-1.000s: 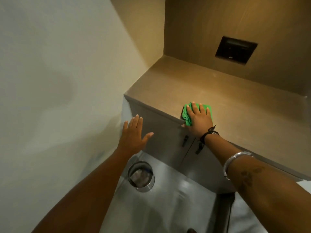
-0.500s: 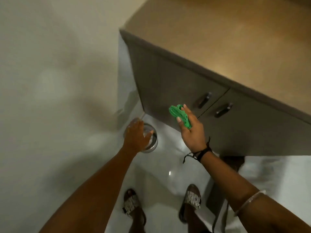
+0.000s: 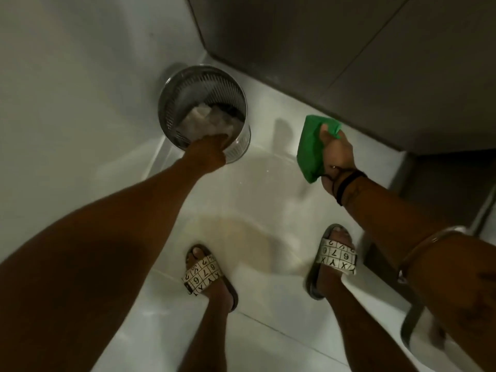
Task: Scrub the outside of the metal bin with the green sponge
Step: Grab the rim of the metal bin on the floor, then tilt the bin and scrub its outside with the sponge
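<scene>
A round perforated metal bin [image 3: 188, 89] stands on the white floor in the corner between the wall and the cabinet, with crumpled paper inside. My left hand [image 3: 208, 151] reaches down to its near rim and grips it; the fingers are partly hidden over the edge. My right hand [image 3: 335, 154] hovers to the right of the bin, well apart from it, closed on a folded green sponge [image 3: 311, 151].
A dark cabinet [image 3: 349, 63] rises behind and to the right of the bin. The white wall [image 3: 67, 89] is on the left. My two sandalled feet [image 3: 206, 272] stand on the glossy white floor tiles [image 3: 263, 183] below the hands.
The view has tilted down from the countertop to the floor. My right hand took the sponge off the counter and lowered it. My left hand dropped onto the bin's rim.
</scene>
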Demonstrator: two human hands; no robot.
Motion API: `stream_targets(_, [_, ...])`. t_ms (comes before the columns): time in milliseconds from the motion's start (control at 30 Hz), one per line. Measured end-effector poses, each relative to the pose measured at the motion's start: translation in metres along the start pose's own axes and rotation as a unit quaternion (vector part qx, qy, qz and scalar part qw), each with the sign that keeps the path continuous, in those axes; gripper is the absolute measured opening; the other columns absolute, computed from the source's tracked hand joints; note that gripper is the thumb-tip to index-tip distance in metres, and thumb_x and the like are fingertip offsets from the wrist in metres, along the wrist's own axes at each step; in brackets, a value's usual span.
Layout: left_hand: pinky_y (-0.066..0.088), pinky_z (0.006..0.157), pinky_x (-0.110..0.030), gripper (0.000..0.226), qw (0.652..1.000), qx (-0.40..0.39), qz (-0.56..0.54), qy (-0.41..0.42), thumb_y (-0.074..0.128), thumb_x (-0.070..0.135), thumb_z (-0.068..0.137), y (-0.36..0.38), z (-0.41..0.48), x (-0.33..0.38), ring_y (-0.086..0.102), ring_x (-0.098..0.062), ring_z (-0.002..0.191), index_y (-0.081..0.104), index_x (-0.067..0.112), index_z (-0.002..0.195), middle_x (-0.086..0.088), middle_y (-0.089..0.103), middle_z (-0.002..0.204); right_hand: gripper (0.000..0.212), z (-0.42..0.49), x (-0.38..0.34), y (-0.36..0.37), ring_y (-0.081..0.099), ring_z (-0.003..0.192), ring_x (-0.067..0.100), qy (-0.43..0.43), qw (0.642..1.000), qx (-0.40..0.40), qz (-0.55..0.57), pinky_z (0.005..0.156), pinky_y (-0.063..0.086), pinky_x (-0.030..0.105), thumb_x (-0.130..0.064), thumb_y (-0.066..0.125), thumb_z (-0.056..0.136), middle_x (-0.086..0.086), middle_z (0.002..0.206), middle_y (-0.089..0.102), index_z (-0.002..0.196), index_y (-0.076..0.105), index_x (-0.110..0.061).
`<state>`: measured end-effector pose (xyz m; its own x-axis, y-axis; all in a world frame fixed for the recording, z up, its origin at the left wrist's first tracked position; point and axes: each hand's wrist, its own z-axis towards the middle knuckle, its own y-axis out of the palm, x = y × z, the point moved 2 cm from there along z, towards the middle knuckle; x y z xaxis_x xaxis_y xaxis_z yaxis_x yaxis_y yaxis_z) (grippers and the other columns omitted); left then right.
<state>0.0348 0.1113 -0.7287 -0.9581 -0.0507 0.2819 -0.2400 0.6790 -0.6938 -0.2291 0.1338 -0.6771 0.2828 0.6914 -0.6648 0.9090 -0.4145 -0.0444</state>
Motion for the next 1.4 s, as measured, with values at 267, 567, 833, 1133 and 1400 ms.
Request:
stream_targets(267, [0.053, 0.090, -0.033, 0.035, 0.970, 0.054, -0.233, 0.052, 0.063, 0.000, 0.084, -0.035, 0.006, 0.006, 0.063, -0.026, 0.105, 0.059, 0.002, 0.119, -0.015, 0.066, 0.115, 0.036, 0.012, -0.004, 0.025, 0.058, 0.120, 0.024, -0.066, 0.997, -0.035, 0.021, 0.109, 0.047, 0.037, -0.019, 0.047, 0.102, 0.014, 0.139, 0.057, 0.136, 0.050, -0.007])
stream_targets(567, [0.056, 0.090, -0.039, 0.040, 0.907, -0.030, -0.420, -0.006, 0.071, -0.005, 0.076, -0.021, -0.022, -0.001, 0.067, -0.020, 0.102, 0.069, 0.022, 0.105, -0.007, 0.072, 0.107, 0.057, -0.019, 0.002, 0.122, 0.021, 0.151, 0.032, -0.368, 0.867, -0.148, -0.303, 0.120, 0.028, 0.056, -0.033, 0.045, 0.100, 0.013, 0.164, 0.020, 0.152, 0.027, -0.018])
stream_targets(833, [0.061, 0.081, -0.028, 0.041, 0.939, -0.056, -0.339, -0.026, 0.065, -0.015, 0.077, -0.022, -0.033, -0.031, 0.069, -0.017, 0.097, 0.064, 0.007, 0.113, -0.012, 0.070, 0.104, 0.058, -0.023, 0.063, 0.168, 0.004, 0.153, 0.038, -0.444, 0.675, -0.142, -0.572, 0.121, 0.011, 0.063, -0.049, 0.030, 0.097, 0.008, 0.166, 0.011, 0.152, 0.024, -0.031])
stream_targets(1133, [0.054, 0.094, -0.039, 0.045, 0.915, -0.081, -0.385, -0.086, 0.066, -0.011, 0.078, -0.015, -0.048, -0.048, 0.062, -0.023, 0.112, 0.064, 0.012, 0.117, -0.007, 0.068, 0.120, 0.058, 0.032, 0.072, 0.129, 0.009, 0.153, 0.033, -0.282, 0.720, -0.105, -0.625, 0.123, 0.010, 0.060, -0.045, 0.028, 0.101, 0.006, 0.166, 0.010, 0.154, 0.015, -0.029])
stream_targets(1400, [0.050, 0.100, -0.038, 0.061, 0.910, -0.063, -0.401, -0.079, 0.068, -0.006, 0.078, -0.007, -0.038, -0.042, 0.061, -0.019, 0.115, 0.052, 0.013, 0.134, -0.006, 0.065, 0.127, 0.049, 0.020, 0.047, 0.146, 0.006, 0.154, 0.025, -0.287, 0.777, -0.132, -0.544, 0.124, 0.011, 0.055, -0.036, 0.025, 0.105, 0.004, 0.166, 0.015, 0.153, 0.022, -0.028])
